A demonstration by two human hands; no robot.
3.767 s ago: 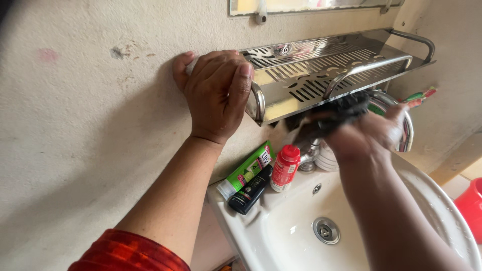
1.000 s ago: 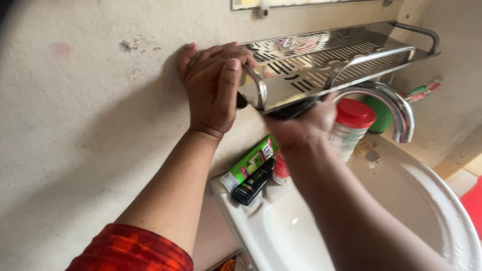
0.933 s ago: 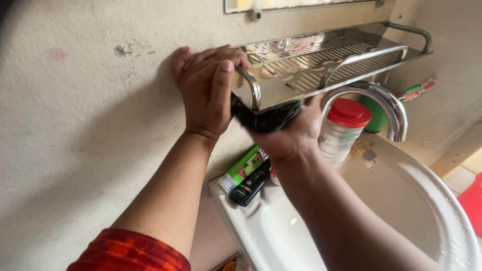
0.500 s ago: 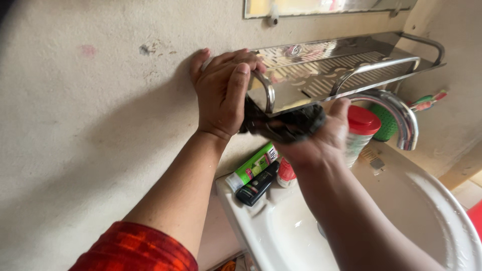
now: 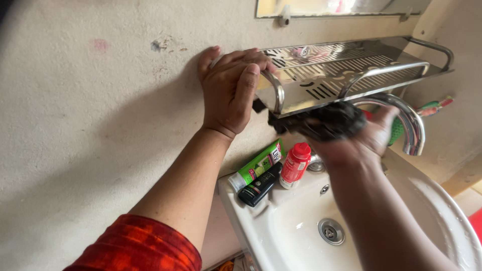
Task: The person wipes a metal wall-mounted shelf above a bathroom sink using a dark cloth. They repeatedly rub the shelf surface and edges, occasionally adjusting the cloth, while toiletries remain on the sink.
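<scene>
Two hands: shelf (image 5: 351, 70), black cloth (image 5: 326, 120)

- Left hand (image 5: 230, 95): bare, no ring, watch or bangle to be seen on the fingers or wrist.
- Left forearm: bare from the wrist to near the elbow.
- Red sleeve (image 5: 138, 248): soft cloth in red and orange with darker mottled patches, its rounded hem ending at the elbow end of the left forearm.
- Right hand (image 5: 364, 140): bare and partly blurred, no jewellery visible.
- Right forearm: bare along all that shows, no sleeve in view.
</scene>
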